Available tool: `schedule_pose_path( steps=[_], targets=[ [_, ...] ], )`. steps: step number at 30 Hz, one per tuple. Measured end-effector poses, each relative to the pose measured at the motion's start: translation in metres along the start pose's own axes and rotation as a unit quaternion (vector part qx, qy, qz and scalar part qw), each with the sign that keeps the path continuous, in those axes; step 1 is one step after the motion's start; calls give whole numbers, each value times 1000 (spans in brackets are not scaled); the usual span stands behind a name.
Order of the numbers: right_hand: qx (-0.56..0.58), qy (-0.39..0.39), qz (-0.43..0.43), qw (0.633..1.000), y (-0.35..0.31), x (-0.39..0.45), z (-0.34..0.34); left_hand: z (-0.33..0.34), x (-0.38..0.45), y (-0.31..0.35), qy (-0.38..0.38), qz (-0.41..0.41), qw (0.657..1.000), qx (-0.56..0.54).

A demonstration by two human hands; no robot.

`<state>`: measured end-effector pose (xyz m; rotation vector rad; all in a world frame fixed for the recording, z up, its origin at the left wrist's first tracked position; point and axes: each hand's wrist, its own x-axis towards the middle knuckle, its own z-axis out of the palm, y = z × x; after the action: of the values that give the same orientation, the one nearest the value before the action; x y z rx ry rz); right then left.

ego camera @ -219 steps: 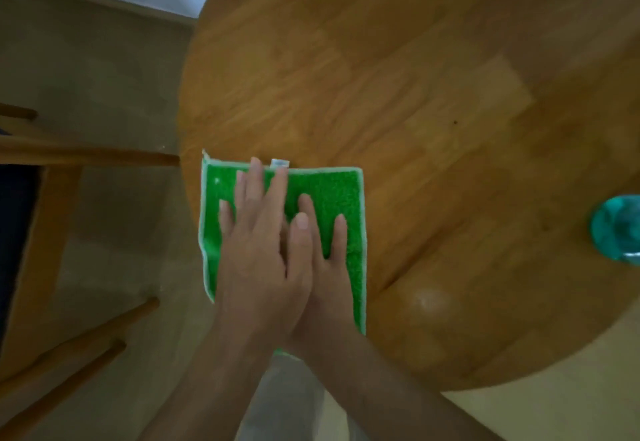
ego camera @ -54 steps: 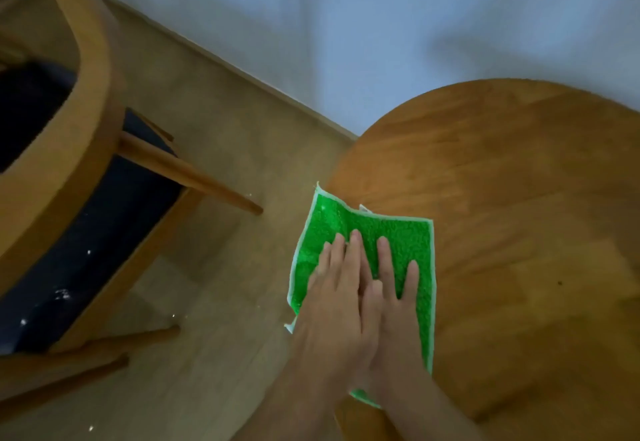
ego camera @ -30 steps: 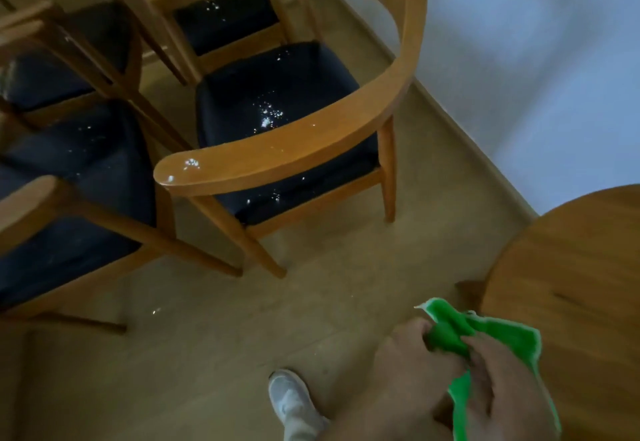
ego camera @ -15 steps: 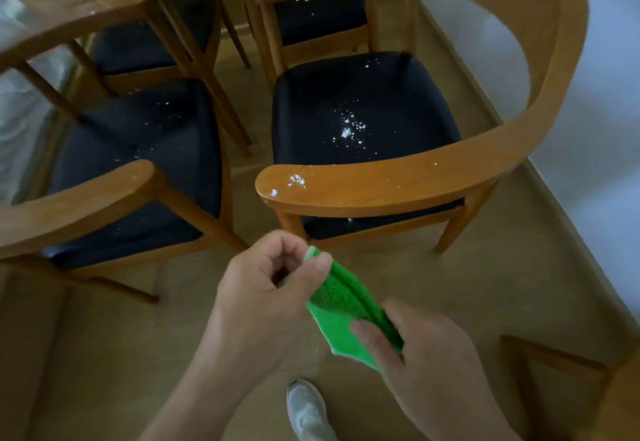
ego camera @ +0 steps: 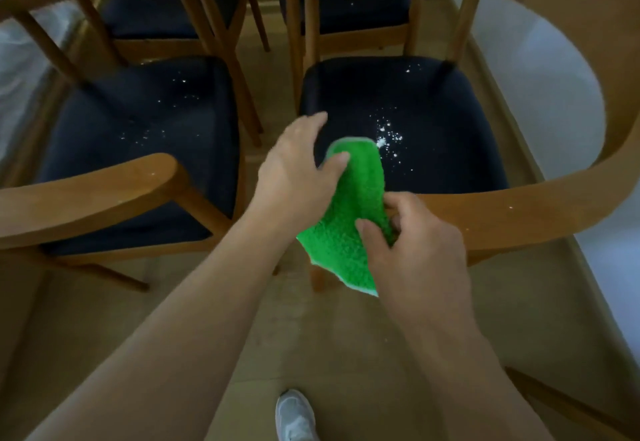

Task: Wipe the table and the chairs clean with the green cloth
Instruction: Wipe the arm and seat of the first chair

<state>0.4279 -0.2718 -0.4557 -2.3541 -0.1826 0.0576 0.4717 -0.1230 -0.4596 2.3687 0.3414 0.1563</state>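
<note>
Here the chair step is judged to be starting, with the cloth held in the air and no seat wiped yet. On the left, a chair [ego camera: 138, 149] with a dark seat is dotted with a few white specks. Next, the left hand [ego camera: 298, 170] is seen pinching the upper end of the green cloth [ego camera: 349, 212] between thumb and fingers. The cloth hangs folded between both hands, over the front edge of the right chair [ego camera: 415, 122]. Its lower part is gripped by the right hand [ego camera: 412, 250], fingers curled round it. A cluster of white crumbs [ego camera: 388, 139] lies on that seat, just beside the cloth's top. The next move is judged to call for the cloth being laid flat on the seat and swept across the crumbs. Room is limited by the curved armrest [ego camera: 519, 205] at the right and the near chair arm [ego camera: 86, 191] at the left; open floor [ego camera: 311, 336] lies below.
</note>
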Motion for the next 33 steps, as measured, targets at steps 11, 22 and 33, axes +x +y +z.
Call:
schedule_pose_path(
  steps=[11, 22, 33],
  targets=[
    [-200, -102, -155, 962, -33, 30, 57, 24, -39, -54, 23, -325, 782, -531],
    [-319, -45, 33, 946, 31, 48, 0, 22, -14, -6, 24, -249, 891, -379],
    [-280, -68, -66, 955, 17, 62, 26, 18, -23, -22, 67, -308, 845, -433]
  ],
)
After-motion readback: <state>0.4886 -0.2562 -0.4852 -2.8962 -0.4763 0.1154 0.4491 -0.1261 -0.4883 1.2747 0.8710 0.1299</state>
